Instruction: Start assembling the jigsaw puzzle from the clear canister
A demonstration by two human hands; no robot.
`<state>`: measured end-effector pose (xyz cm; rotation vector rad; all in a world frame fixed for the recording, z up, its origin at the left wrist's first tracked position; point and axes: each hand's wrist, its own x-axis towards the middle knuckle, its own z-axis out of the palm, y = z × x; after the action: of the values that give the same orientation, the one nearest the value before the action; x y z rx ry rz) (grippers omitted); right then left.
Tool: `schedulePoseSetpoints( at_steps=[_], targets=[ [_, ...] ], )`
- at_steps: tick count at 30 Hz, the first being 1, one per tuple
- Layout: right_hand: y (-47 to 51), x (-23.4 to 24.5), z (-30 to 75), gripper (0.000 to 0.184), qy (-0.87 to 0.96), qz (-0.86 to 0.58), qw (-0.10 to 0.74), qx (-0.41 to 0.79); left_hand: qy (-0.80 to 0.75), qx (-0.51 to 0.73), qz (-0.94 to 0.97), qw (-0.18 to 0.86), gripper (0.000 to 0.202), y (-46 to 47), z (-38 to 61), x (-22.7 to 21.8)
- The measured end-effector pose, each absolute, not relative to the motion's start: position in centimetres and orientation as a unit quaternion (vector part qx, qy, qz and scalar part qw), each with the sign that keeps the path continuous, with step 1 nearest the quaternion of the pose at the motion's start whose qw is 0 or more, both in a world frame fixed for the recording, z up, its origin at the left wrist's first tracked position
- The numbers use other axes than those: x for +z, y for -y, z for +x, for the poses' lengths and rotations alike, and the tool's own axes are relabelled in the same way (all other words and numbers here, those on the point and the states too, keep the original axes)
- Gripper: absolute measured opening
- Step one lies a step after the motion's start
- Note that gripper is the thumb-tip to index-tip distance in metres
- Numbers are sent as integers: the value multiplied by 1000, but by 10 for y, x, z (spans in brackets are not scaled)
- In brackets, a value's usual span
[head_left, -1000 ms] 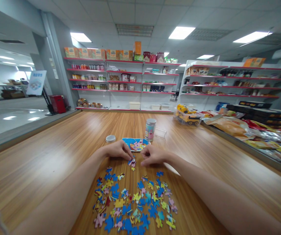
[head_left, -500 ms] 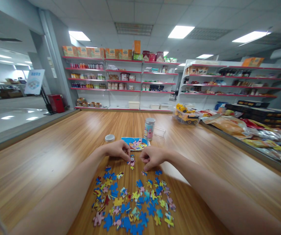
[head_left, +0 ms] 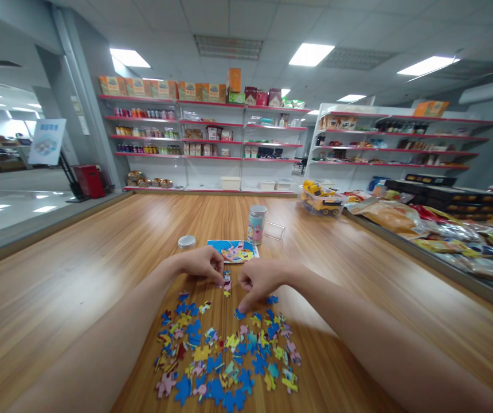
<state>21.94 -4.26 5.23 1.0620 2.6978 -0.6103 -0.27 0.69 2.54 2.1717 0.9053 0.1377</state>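
Note:
Over the middle of the table, my left hand (head_left: 204, 264) is closed, its fingertips pinching the left edge of a small joined strip of jigsaw pieces (head_left: 227, 283) in pink, white and yellow. My right hand (head_left: 264, 279) is curled with a fingertip down on a blue jigsaw piece (head_left: 239, 314); its other fingers are folded and partly hidden. Toward me spread many loose jigsaw pieces (head_left: 215, 362), blue, yellow and pink. Behind the hands lies a picture card (head_left: 220, 250) with cartoon figures.
A cartoon-printed can (head_left: 257, 225) stands behind the card, beside a thin wire stand (head_left: 276, 230). A round lid (head_left: 187, 241) lies to the left. Farther right are a clear bin of toy trucks (head_left: 321, 201) and piled packets (head_left: 453, 229). Shelves (head_left: 212, 143) line the back.
My right hand has moved toward me and left, from a small piece near it to the blue piece. That small piece no longer shows there. My left hand stays at the strip; the view shifted slightly.

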Motion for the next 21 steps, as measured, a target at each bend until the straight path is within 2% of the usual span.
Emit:
schedulePoseSetpoints(
  at_steps=[3, 9, 13, 17, 21],
  targets=[
    [40, 55, 223, 54, -897, 365, 123, -218, -364, 54, 847, 383, 37, -6, -3, 27],
    [37, 79, 238, 53, -847, 420, 259, -201, -365, 55, 843, 391, 37, -5, -2, 27],
    [40, 94, 245, 51, -815, 465, 300, -173, -367, 57, 841, 394, 37, -6, -2, 25],
    [44, 96, 245, 45, -754, 506, 359, -216, -365, 61, 843, 390, 37, -7, -2, 23],
    [41, 89, 247, 35, -711, 533, 369, -272, -365, 58, 844, 389, 38, -8, -3, 23]
  ],
)
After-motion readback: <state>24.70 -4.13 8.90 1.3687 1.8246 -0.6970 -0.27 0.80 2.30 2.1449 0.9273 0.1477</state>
